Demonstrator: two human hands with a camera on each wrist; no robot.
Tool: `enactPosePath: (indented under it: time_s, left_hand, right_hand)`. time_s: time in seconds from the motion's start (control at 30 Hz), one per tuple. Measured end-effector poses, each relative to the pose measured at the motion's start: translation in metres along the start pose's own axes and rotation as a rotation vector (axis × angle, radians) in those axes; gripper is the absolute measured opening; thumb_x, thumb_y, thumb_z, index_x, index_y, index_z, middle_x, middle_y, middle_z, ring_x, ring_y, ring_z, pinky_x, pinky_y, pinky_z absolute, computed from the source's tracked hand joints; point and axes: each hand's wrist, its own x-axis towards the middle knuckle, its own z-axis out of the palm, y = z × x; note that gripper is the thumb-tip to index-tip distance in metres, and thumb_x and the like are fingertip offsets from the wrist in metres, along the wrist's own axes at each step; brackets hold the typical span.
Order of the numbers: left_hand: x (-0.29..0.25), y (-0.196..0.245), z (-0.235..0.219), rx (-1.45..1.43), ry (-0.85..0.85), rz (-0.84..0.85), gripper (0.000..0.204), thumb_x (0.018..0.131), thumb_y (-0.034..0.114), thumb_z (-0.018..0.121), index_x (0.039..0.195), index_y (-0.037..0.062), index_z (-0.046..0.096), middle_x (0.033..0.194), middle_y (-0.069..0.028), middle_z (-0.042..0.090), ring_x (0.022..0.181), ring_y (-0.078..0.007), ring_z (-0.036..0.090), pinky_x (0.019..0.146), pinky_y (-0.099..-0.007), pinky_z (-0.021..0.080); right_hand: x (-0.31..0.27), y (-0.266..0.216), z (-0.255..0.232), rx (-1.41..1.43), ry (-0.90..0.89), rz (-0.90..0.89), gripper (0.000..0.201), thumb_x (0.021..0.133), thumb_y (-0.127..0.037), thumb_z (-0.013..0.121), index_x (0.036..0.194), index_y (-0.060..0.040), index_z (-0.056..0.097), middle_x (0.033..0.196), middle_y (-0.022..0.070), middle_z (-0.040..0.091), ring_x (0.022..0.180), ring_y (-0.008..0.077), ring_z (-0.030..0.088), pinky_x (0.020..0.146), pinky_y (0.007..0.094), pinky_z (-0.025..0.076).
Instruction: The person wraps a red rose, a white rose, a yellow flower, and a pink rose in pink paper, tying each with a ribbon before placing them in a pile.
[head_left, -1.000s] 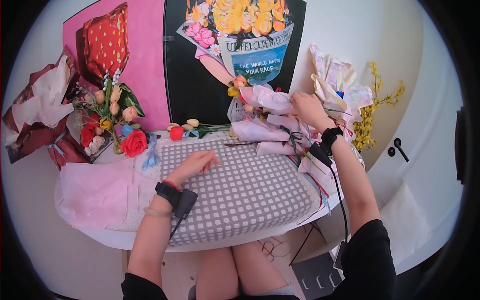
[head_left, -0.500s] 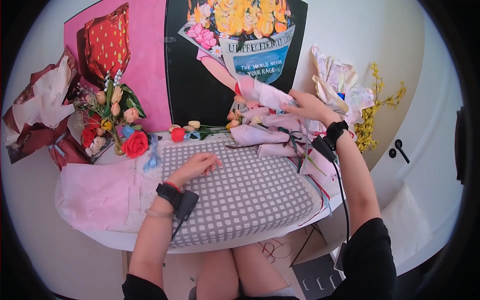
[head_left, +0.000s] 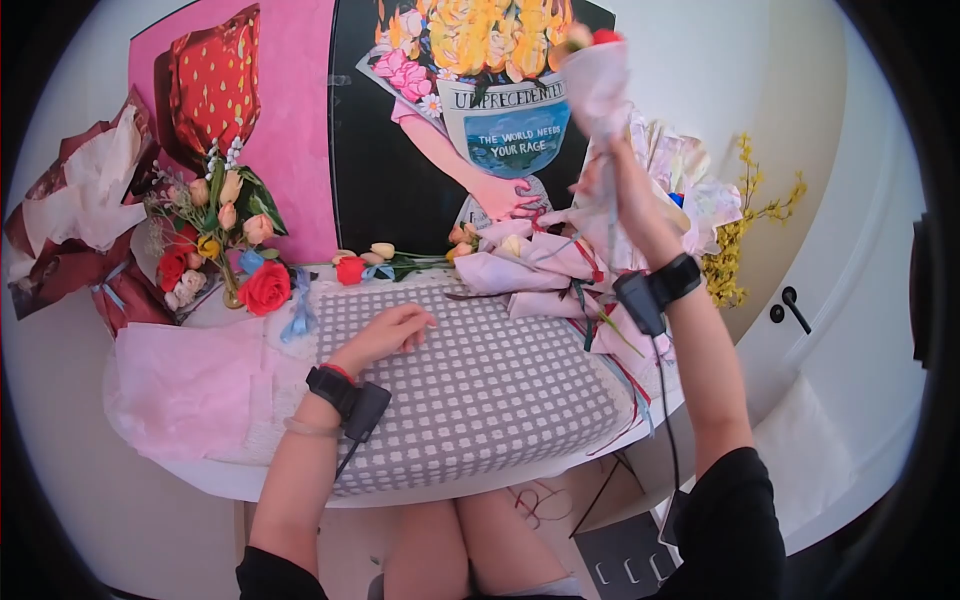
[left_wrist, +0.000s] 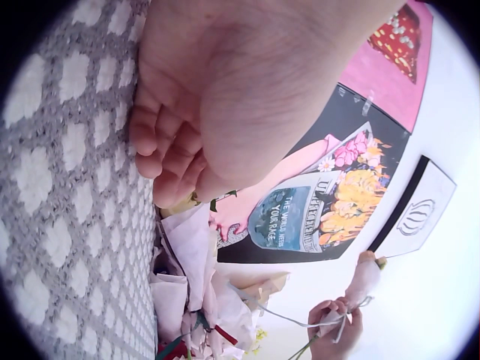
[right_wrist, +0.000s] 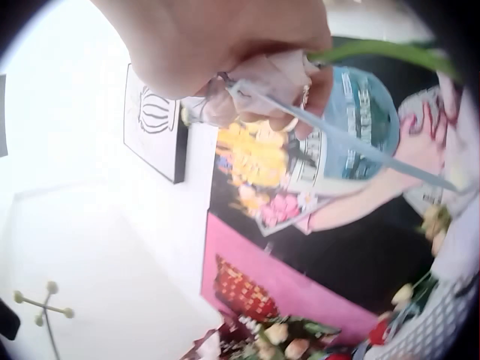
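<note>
My right hand [head_left: 637,200] grips a small wrapped bouquet [head_left: 598,90] by its lower end and holds it upright, above the other bouquets. Pale pink-white paper wraps it, with red and peach blooms at the top. In the right wrist view a pale blue ribbon [right_wrist: 352,144] trails from it, and a green stem [right_wrist: 382,52] sticks out past my fingers. My left hand [head_left: 385,333] rests on the grey-and-white checked cloth [head_left: 470,400], fingers loosely curled and holding nothing. Several pink-wrapped bouquets [head_left: 520,270] lie on the table below my right hand.
Pink tissue sheets [head_left: 185,385] lie at the table's left. Behind them stand a vase of flowers [head_left: 230,225] and a dark red wrapped bouquet [head_left: 90,220]. Two painted boards [head_left: 390,180] lean on the wall. Yellow sprigs [head_left: 735,260] and pale wrapping paper [head_left: 690,160] are at the back right.
My right hand has lifted the small bouquet off the pile, up and to the right, turning it from lying leftward to upright. My left hand has stayed in place.
</note>
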Motion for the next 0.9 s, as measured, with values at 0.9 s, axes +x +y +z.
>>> enactPosePath:
  time_s: [0.9]
  left_hand:
    - [0.001, 0.007, 0.0, -0.344, 0.388, 0.026, 0.026, 0.089, 0.035, 0.05, 0.086, 0.0094, 0.052, 0.068, 0.0054, 0.045, 0.058, -0.0023, 0.036, 0.05, -0.0188, 0.025]
  right_hand:
    - [-0.091, 0.173, 0.118, 0.232, -0.578, 0.492, 0.04, 0.094, -0.039, 0.036, 0.105, -0.0051, 0.054, 0.097, 0.0039, 0.058, 0.083, 0.0099, 0.055, 0.074, 0.024, 0.044]
